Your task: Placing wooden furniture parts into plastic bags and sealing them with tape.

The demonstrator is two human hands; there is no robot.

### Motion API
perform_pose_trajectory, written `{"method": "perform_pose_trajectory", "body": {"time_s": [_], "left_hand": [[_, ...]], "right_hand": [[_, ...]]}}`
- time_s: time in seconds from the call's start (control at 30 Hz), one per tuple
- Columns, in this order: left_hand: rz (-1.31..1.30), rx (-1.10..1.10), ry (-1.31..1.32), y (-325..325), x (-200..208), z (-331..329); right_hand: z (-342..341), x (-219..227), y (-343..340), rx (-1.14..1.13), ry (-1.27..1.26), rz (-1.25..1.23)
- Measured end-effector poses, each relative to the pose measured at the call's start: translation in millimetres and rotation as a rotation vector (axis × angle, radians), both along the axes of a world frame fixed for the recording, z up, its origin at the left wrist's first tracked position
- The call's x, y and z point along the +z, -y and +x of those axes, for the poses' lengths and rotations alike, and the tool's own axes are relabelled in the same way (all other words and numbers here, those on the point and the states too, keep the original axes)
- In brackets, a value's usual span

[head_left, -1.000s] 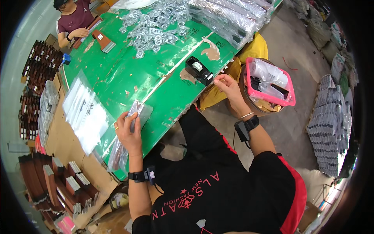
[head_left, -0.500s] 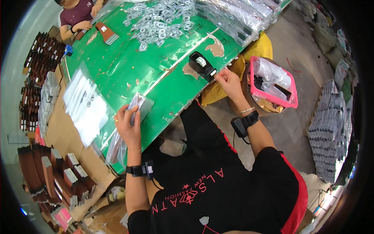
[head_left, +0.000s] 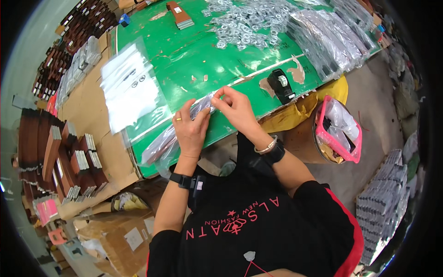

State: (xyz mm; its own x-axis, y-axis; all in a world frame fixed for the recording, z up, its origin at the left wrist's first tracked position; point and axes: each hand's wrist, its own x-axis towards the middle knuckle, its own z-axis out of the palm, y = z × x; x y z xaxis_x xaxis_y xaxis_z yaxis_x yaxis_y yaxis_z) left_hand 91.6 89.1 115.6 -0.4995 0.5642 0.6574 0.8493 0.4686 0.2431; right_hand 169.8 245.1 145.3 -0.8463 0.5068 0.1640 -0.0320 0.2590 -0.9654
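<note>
A long, narrow bundle in clear plastic [head_left: 161,147] lies slanted along the near edge of the green table. My left hand [head_left: 190,131] is closed around its upper part, thumb on the near side and fingers on the far side. Loose plastic hangs past the bundle's lower left end. My right hand [head_left: 235,110] has thumb and forefinger pinched together against the bundle's upper right end, close to the left fingertips. What lies between those fingers is too small to make out. A black tape dispenser [head_left: 280,85] stands to the right of my right hand.
Flat clear bags [head_left: 131,90] lie left on the green table [head_left: 184,60]. Metal rings in small bags [head_left: 249,25] and wrapped bundles [head_left: 323,39] cover its far side. A brown slatted piece [head_left: 180,16] lies there too. A pink basket [head_left: 355,154] stands right, brown pieces [head_left: 64,161] left.
My right hand has left the tape dispenser and moved left to the bundle's end. The bundle now lies more slanted under my left hand. The view has shifted; the co-worker is mostly out of it.
</note>
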Motion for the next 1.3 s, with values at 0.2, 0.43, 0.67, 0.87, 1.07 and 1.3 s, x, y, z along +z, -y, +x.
{"method": "perform_pose_trajectory", "body": {"time_s": [0.2,0.43,0.67,0.87,1.07,1.3], "left_hand": [[0.0,0.017,-0.096,-2,-5,4],[-0.031,0.016,-0.163,-4,-13,7],[-0.036,0.0,-0.09,-5,-4,2],[-0.027,0.001,-0.002,-8,1,-7],[0.002,-0.041,0.122,-7,6,-22],[0.013,-0.06,0.277,-7,12,-30]], "right_hand": [[-20,9,16,-0.143,0.173,0.288],[-19,8,17,-0.182,0.316,0.478],[-3,5,-3,-0.07,0.306,0.15],[3,-9,-2,-0.029,0.219,-0.222],[-9,-43,3,-0.099,0.088,-0.106],[-24,-44,14,-0.209,-0.058,0.145]]}}
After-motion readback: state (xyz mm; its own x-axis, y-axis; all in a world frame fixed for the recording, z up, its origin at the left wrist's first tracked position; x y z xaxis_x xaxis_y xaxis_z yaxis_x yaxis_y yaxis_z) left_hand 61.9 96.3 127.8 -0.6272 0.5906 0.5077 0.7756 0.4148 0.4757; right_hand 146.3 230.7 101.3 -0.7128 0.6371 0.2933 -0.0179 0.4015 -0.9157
